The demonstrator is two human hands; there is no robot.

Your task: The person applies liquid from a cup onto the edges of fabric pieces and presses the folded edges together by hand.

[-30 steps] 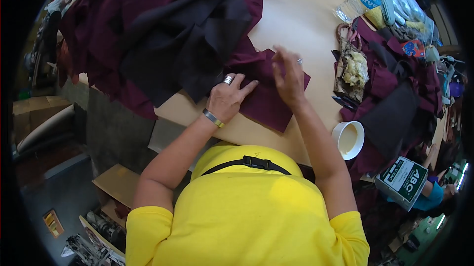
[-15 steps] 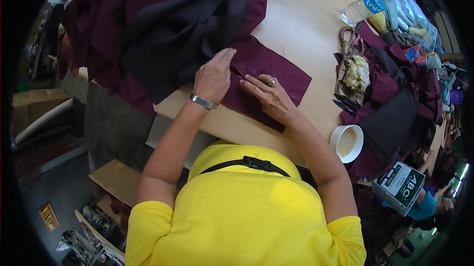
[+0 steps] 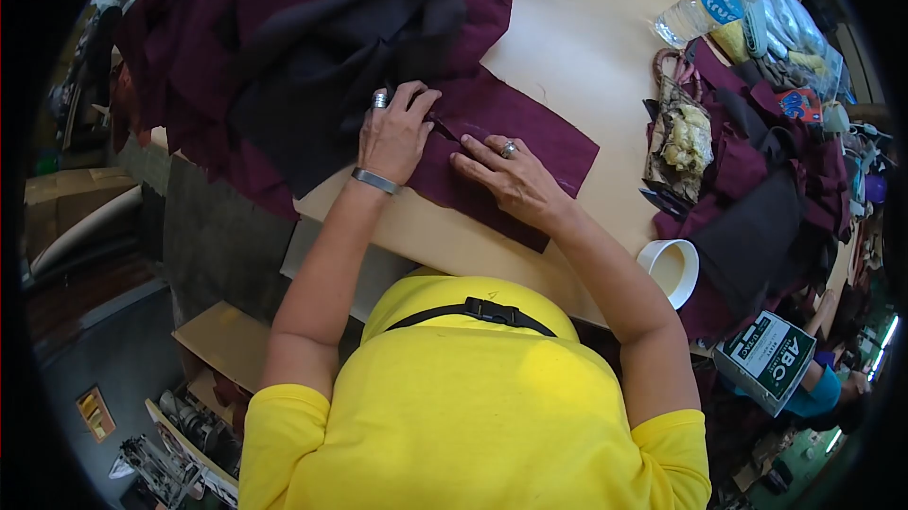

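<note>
The fingers of the left hand [image 3: 391, 139] were bent and slightly parted at one maroon fabric panel [image 3: 544, 136]; whether they pinched it, I could not tell. The right hand [image 3: 515, 184] rested palm down on it, fingers loosely spread. Both forearms angled forward over the table [image 3: 577, 46], where the panel lay beside one heaped pile of cloth [image 3: 340, 65].

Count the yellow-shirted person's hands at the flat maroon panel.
2: the left hand at the panel's left end, beside the black cloth, and the right hand resting on its nearer part. Neither is hidden, though some left fingertips are unclear.
</note>
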